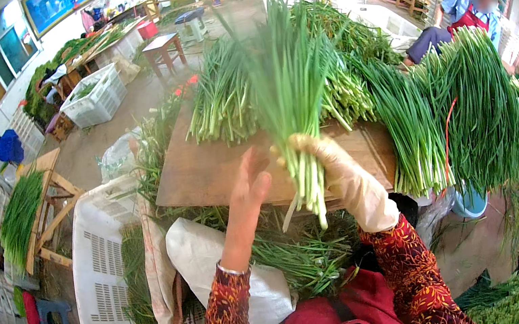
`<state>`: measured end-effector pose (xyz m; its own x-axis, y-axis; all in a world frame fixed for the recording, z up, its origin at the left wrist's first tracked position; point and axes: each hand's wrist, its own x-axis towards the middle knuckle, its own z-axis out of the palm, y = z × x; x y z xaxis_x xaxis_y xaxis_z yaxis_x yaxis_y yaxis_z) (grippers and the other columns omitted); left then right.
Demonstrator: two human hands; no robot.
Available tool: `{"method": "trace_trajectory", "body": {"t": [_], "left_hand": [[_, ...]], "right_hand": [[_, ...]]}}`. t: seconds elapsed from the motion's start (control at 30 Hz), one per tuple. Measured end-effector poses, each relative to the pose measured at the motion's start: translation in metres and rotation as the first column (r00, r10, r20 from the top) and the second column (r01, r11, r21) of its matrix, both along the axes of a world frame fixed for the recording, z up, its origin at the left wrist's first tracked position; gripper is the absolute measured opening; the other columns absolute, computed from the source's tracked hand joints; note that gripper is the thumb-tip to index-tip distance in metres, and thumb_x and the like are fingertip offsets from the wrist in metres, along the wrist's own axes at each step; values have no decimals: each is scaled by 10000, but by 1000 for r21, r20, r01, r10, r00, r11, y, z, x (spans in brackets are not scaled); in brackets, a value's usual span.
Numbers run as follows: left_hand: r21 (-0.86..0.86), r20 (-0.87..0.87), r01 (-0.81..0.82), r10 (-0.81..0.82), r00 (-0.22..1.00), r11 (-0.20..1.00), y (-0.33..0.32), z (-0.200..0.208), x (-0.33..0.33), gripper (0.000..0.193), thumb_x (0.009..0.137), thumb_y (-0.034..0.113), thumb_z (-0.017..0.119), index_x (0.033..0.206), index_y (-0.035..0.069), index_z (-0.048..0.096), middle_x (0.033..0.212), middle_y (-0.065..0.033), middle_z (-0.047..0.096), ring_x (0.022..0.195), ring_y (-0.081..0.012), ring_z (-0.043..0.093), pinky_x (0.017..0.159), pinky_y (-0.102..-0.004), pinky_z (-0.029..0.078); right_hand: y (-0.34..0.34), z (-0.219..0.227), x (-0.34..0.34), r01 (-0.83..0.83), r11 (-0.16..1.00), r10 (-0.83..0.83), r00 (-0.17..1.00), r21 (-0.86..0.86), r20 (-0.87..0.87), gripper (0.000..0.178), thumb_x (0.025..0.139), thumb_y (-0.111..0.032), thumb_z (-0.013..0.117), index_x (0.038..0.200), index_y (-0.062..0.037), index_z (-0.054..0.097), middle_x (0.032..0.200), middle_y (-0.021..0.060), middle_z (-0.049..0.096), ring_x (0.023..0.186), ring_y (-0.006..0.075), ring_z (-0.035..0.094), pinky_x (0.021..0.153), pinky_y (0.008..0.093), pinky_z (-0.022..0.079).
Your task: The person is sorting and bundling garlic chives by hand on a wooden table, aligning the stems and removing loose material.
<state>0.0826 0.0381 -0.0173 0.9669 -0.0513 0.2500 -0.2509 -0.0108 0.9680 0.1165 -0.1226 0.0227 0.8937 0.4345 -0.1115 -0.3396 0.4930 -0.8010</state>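
My right hand (340,165), in a pale glove, is closed around the lower stalks of a bunch of garlic chives (291,84). The bunch stands upright over the wooden board (197,176), pale stalk ends down and green leaf tips up, its upper left side smeared by motion. My bare left hand (247,184) is just left of the stalks, apart from them, its fingers stretched out with nothing in them. Behind the held bunch, more chives (219,103) are piled on the board. Tied bunches (409,130) are stacked along its right side, one with a red band (449,137).
A white plastic crate (100,257) with greens and a white sack (202,250) stand at near left. Loose leaves (310,256) lie in front of me below the board. A blue bucket (470,202) sits under the right stack. Another person (471,10) sits at far right.
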Motion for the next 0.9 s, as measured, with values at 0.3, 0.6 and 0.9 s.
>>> {"method": "trace_trajectory", "body": {"t": [0.3, 0.6, 0.9], "left_hand": [[-848, -10, 367, -704, 711, 383, -30, -40, -3, 720, 803, 476, 439, 1267, -35, 234, 1279, -203, 312, 1129, -344, 384, 951, -407, 322], [-882, -137, 203, -642, 754, 426, -20, -38, -23, 499, 790, 380, 505, 1107, 5, 414, 837, -75, 507, 778, -247, 564, 618, -357, 510], [-949, 59, 245, -649, 758, 200, -22, -23, -46, 496, 786, 307, 550, 1144, 26, 353, 946, -53, 421, 742, -129, 464, 616, -323, 486]], "right_hand": [[9, -76, -59, -280, 955, 297, 923, 103, -246, 403, 759, -319, 601, 1019, -26, 506, 864, 124, 604, 726, 187, 598, 614, 295, 504], [-90, -54, -28, -33, 350, 217, 975, -936, 47, 439, 775, -420, 547, 967, -26, 569, 824, 78, 605, 762, 164, 558, 690, 284, 434], [-55, -34, 62, 97, 807, 11, 984, -583, 179, 430, 820, -410, 472, 1060, -61, 547, 869, 105, 606, 630, 130, 552, 550, 254, 447]]}}
